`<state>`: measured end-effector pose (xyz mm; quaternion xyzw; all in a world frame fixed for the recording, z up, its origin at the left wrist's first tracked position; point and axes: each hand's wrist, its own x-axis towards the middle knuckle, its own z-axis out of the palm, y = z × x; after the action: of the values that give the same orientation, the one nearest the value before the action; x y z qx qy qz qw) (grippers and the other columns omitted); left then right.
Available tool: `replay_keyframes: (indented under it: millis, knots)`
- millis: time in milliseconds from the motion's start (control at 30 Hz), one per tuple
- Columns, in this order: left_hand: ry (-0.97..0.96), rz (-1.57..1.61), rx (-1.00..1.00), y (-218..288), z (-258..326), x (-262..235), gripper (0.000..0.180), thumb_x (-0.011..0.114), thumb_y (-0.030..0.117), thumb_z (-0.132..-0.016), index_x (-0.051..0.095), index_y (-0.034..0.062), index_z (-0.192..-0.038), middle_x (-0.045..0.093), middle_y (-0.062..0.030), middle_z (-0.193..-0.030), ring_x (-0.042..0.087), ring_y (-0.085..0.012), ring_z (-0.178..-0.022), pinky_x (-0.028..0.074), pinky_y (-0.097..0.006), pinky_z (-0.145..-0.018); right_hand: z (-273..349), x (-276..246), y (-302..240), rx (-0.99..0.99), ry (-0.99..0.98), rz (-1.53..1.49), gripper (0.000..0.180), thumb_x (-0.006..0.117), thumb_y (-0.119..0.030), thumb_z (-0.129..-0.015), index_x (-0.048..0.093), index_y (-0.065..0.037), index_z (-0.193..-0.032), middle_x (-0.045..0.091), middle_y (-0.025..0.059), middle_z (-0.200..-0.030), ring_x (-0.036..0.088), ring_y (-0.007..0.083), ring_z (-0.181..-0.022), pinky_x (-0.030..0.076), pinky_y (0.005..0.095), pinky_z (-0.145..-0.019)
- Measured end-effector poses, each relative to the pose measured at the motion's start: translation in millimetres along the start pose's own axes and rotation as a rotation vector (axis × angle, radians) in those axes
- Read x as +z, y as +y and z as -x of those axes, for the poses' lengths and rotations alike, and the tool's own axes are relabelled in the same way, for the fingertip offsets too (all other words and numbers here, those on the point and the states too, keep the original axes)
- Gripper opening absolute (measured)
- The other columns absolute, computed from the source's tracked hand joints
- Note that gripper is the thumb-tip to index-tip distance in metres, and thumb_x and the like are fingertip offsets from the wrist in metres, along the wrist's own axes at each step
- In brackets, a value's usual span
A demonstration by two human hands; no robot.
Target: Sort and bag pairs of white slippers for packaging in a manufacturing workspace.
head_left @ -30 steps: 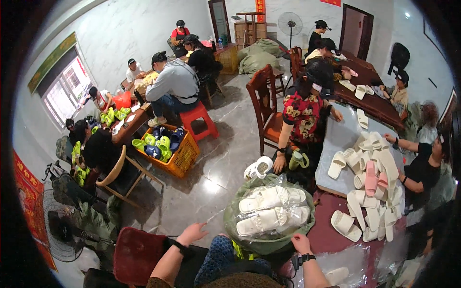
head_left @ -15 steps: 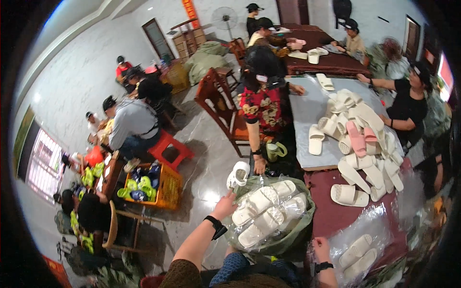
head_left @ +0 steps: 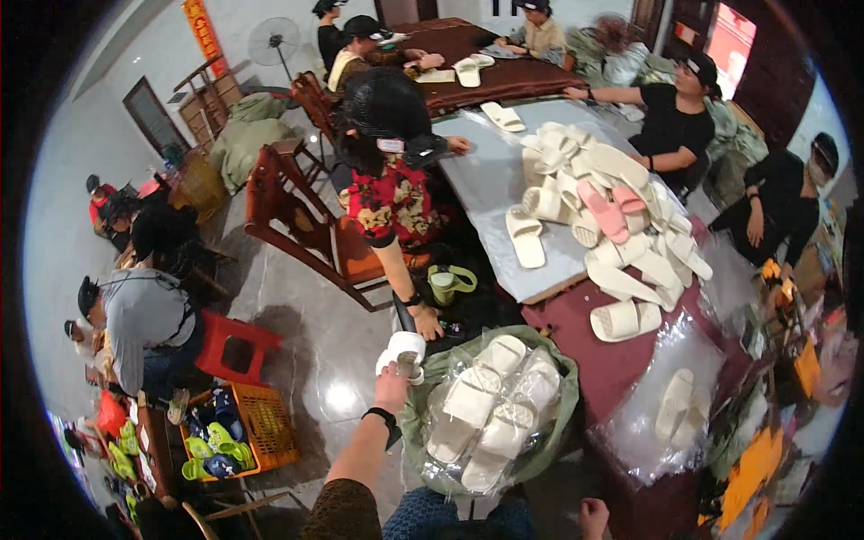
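My left hand point(head_left: 391, 391) reaches forward at the sack's left edge, its fingers closed on the near end of a white clog point(head_left: 408, 347). Beside it, an olive-green sack point(head_left: 562, 400) stands open, with several cream slide sandals point(head_left: 504, 427) in clear plastic bags on top. My right hand point(head_left: 593, 517) is low at the bottom edge, fingers curled in; whether anything is in them is hidden. To its right, a clear bag point(head_left: 643, 432) with a pair of cream slides point(head_left: 675, 400) lies on the dark red table cover point(head_left: 576, 346).
A co-worker's hand point(head_left: 427, 322) hangs just beyond the clog. A large heap of cream slides point(head_left: 576, 162), with a pink pair point(head_left: 603, 211), covers the table ahead. On the left are a wooden chair point(head_left: 279, 216), a red stool point(head_left: 236, 346) and an orange crate point(head_left: 274, 427) of shoes.
The view has swung to the right. My left hand has moved up onto the white clog. My right hand has drawn back from the bagged slides toward the lower edge.
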<state>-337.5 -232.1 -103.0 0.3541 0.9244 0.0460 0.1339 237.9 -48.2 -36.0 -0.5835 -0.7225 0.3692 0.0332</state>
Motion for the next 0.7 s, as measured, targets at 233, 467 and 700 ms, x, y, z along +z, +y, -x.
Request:
replay_keyframes:
  millis: [233, 467, 700]
  knots:
    - [0.349, 0.268, -0.153, -28.8, -6.1, -55.2, 0.019, 0.054, 0.01, -0.084, 0.057, 0.0001, -0.101, 0.054, -0.0215, -0.104, 0.051, -0.0404, -0.098, 0.044, -0.049, -0.081, -5.2, 39.7, -36.7, -0.107, -0.096, 0.07, 0.015, 0.062, -0.013, -0.084, 0.066, -0.001, -0.091, 0.063, 0.0143, -0.085, 0.062, 0.0263, -0.075, 0.05, 0.0352, -0.068]
    - [0.606, 0.404, 0.219, 76.9, 32.8, -181.2, 0.017, 0.056, 0.002, -0.08, 0.053, -0.0026, -0.096, 0.053, -0.0194, -0.112, 0.048, -0.0385, -0.101, 0.04, -0.046, -0.088, -36.4, 2.6, -139.7, -0.417, -0.109, -0.19, 0.027, 0.066, -0.023, -0.084, 0.064, -0.003, -0.102, 0.06, 0.0166, -0.094, 0.059, 0.0296, -0.083, 0.048, 0.0376, -0.074]
    - [0.186, 0.737, 0.736, 278.2, 98.1, -240.2, 0.026, 0.056, 0.008, -0.083, 0.056, 0.0004, -0.108, 0.051, -0.0156, -0.121, 0.047, -0.0349, -0.11, 0.036, -0.042, -0.097, -58.2, -61.8, -220.8, -0.726, 0.039, -0.146, 0.101, 0.078, -0.046, -0.071, 0.022, 0.0, -0.143, 0.033, 0.0268, -0.138, 0.034, 0.0407, -0.128, 0.033, 0.0477, -0.104]
